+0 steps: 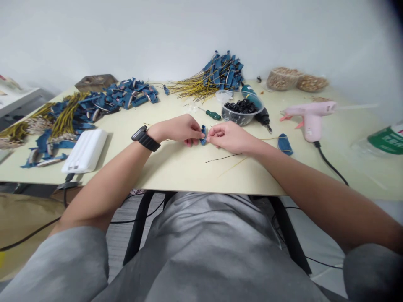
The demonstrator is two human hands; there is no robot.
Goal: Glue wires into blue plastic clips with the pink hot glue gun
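Over the middle of the table, my left hand (185, 131) is closed, its fingertips pinching a small blue piece (203, 129) held upright. My right hand (230, 136) meets it from the right, thumb and fingers pinched together at the piece's edge; whatever lies between those fingertips is too small to make out. Thin wire ends stick out to the left of my left hand. Below my right hand, a dark wire (220, 159) lies on the table. Beside my right forearm rests a blue half-round piece (285, 144) with a yellow wire across it.
Behind my hands are a green screwdriver (213, 114) and a clear bowl (258, 110) of black parts. A pink glue gun (311, 115) lies right. Blue pieces with yellow wires (223, 71) are heaped at the back, more (126, 94) at left, near a white power bank (85, 151).
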